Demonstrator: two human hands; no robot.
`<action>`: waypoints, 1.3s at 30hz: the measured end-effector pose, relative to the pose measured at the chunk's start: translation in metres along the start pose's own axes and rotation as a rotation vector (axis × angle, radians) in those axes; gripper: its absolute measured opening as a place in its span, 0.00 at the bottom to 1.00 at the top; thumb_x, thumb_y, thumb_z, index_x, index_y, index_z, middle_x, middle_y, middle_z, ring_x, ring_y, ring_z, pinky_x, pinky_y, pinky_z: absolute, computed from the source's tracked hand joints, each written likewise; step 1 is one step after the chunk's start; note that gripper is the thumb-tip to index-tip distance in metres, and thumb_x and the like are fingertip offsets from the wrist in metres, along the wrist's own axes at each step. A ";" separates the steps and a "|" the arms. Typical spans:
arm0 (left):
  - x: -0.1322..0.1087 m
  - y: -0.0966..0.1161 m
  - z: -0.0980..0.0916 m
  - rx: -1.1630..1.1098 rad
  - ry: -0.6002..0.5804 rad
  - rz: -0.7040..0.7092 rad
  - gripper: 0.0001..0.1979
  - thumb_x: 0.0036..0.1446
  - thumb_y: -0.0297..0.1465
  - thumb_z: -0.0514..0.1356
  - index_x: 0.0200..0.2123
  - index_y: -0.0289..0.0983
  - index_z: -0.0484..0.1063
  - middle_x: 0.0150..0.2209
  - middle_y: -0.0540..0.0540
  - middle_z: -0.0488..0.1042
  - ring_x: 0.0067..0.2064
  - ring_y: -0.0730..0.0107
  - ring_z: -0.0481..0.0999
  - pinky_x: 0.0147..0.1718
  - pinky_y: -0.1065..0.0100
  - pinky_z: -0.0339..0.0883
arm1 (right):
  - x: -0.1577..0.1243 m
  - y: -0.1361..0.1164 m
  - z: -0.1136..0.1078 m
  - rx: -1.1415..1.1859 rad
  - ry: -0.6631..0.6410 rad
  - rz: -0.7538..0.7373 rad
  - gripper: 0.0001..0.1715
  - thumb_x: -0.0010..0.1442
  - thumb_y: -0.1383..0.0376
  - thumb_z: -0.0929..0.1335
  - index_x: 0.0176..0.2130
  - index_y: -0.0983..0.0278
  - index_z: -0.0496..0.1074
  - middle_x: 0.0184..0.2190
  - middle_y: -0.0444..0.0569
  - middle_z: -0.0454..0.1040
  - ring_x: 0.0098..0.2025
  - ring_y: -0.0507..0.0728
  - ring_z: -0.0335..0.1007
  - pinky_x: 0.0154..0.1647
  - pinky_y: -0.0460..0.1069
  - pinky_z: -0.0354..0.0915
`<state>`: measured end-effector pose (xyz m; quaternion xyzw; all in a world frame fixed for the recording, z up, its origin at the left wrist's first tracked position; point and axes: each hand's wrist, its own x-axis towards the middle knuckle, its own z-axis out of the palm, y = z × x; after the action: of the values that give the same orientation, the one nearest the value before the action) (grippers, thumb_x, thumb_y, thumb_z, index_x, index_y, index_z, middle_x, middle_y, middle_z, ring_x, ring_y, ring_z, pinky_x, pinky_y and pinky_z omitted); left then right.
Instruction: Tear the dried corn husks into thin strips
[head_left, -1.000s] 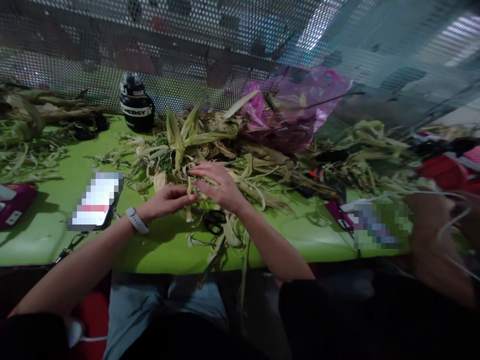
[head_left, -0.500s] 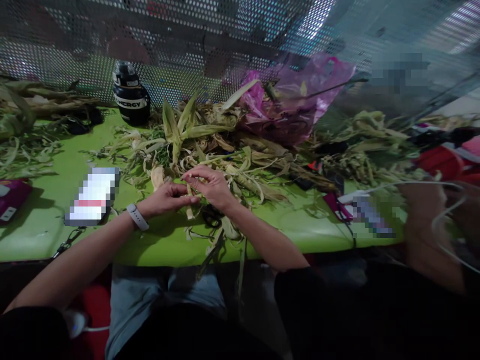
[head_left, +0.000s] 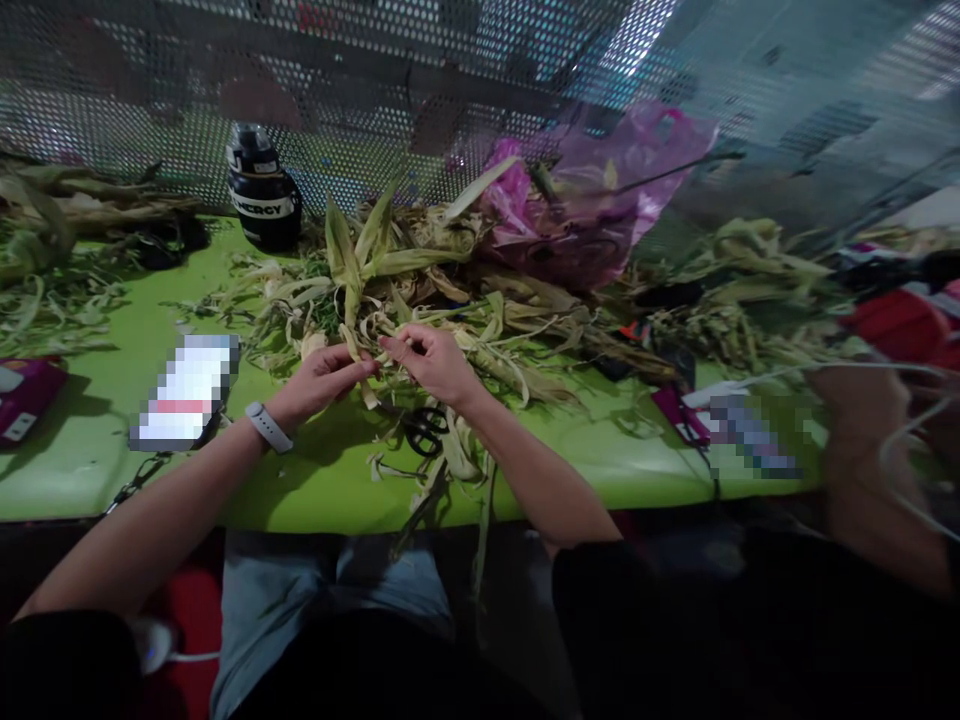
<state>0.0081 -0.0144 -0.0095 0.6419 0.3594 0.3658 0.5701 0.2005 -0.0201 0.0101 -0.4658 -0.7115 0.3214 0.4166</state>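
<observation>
Both hands meet over a heap of dried corn husks [head_left: 450,290] on a lime-green table [head_left: 315,480]. My left hand [head_left: 322,378], with a pale watch at the wrist, pinches a thin husk strip [head_left: 360,368] between thumb and fingers. My right hand [head_left: 431,362] pinches the same strip from the other side, fingers curled. Black-handled scissors [head_left: 424,430] lie on the table just below my right wrist. Loose strips hang over the table's front edge.
A phone [head_left: 187,392] lies left of my left hand. A black jar [head_left: 262,200] stands at the back by a perforated metal screen. A pink plastic bag [head_left: 585,210] sits behind the husks. Another person's arm [head_left: 870,470] and a second phone [head_left: 750,435] are at right.
Both hands have lifted slightly and moved away from me, shifting from flat on the husks to pinching one strip between them. The scissors now show below my right wrist.
</observation>
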 end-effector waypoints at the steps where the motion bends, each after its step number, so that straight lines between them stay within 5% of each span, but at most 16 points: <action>1: 0.000 0.000 0.000 0.007 -0.003 -0.006 0.16 0.53 0.43 0.64 0.32 0.35 0.75 0.19 0.53 0.62 0.18 0.82 0.56 0.16 0.76 0.48 | 0.000 0.000 0.000 -0.003 0.006 -0.001 0.29 0.54 0.41 0.66 0.24 0.63 0.65 0.15 0.38 0.57 0.20 0.47 0.52 0.22 0.45 0.51; 7: -0.001 0.000 0.001 -0.107 0.004 -0.038 0.16 0.55 0.43 0.63 0.33 0.35 0.73 0.21 0.51 0.69 0.20 0.79 0.65 0.20 0.75 0.59 | 0.007 0.008 -0.003 0.192 0.004 0.129 0.30 0.52 0.38 0.65 0.27 0.62 0.65 0.16 0.39 0.64 0.18 0.48 0.59 0.21 0.45 0.56; 12: 0.002 -0.002 -0.002 -0.410 0.117 -0.097 0.17 0.57 0.42 0.61 0.43 0.36 0.69 0.31 0.45 0.78 0.36 0.66 0.78 0.31 0.70 0.69 | 0.010 0.011 -0.008 0.369 0.186 0.218 0.30 0.55 0.37 0.62 0.32 0.62 0.65 0.20 0.40 0.67 0.20 0.48 0.63 0.22 0.44 0.60; 16: 0.005 -0.003 -0.002 -0.513 0.139 -0.082 0.17 0.56 0.40 0.62 0.45 0.37 0.69 0.34 0.45 0.78 0.37 0.68 0.78 0.35 0.69 0.71 | 0.005 0.008 -0.001 0.240 0.038 0.184 0.28 0.53 0.41 0.67 0.28 0.63 0.66 0.21 0.41 0.67 0.23 0.49 0.63 0.25 0.45 0.61; 21: 0.000 -0.001 0.000 -0.293 0.061 -0.046 0.12 0.54 0.38 0.64 0.37 0.36 0.74 0.22 0.51 0.71 0.24 0.76 0.71 0.25 0.74 0.64 | 0.002 0.005 0.004 0.228 0.055 0.152 0.27 0.57 0.41 0.64 0.31 0.63 0.67 0.22 0.41 0.66 0.24 0.49 0.62 0.25 0.45 0.60; 27: -0.005 0.004 -0.005 -0.009 -0.110 -0.036 0.13 0.54 0.39 0.63 0.30 0.34 0.75 0.17 0.53 0.63 0.19 0.79 0.61 0.18 0.75 0.53 | 0.003 0.004 -0.005 0.228 -0.219 0.115 0.24 0.53 0.46 0.69 0.38 0.64 0.71 0.24 0.40 0.68 0.20 0.47 0.55 0.20 0.45 0.53; 32: -0.001 0.004 -0.003 0.039 0.131 0.104 0.16 0.52 0.40 0.65 0.40 0.35 0.72 0.22 0.53 0.67 0.22 0.78 0.64 0.21 0.75 0.57 | 0.002 0.005 -0.010 0.058 -0.218 0.013 0.20 0.55 0.51 0.70 0.37 0.65 0.73 0.23 0.41 0.69 0.22 0.47 0.57 0.22 0.44 0.53; 35: 0.002 0.004 -0.003 0.105 0.359 0.227 0.20 0.54 0.38 0.65 0.48 0.38 0.69 0.33 0.48 0.72 0.32 0.73 0.70 0.28 0.73 0.63 | 0.003 0.007 -0.008 0.053 -0.055 -0.017 0.18 0.56 0.52 0.70 0.34 0.65 0.72 0.27 0.44 0.71 0.26 0.49 0.64 0.27 0.45 0.60; 37: 0.002 0.004 -0.004 0.154 0.527 0.333 0.17 0.55 0.38 0.64 0.46 0.39 0.69 0.42 0.44 0.72 0.42 0.68 0.71 0.36 0.71 0.65 | 0.004 0.009 -0.006 0.090 0.105 0.004 0.18 0.56 0.51 0.69 0.34 0.64 0.71 0.28 0.44 0.71 0.26 0.49 0.65 0.27 0.46 0.62; 39: 0.001 0.004 -0.006 0.169 0.600 0.385 0.12 0.57 0.39 0.62 0.41 0.38 0.71 0.41 0.44 0.72 0.42 0.68 0.70 0.39 0.69 0.66 | 0.004 0.011 -0.003 0.140 0.233 0.038 0.19 0.56 0.50 0.68 0.34 0.63 0.69 0.26 0.43 0.69 0.23 0.49 0.64 0.25 0.46 0.63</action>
<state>0.0039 -0.0108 -0.0045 0.6069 0.4121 0.6075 0.3047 0.2066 -0.0118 0.0036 -0.4831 -0.6252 0.3220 0.5216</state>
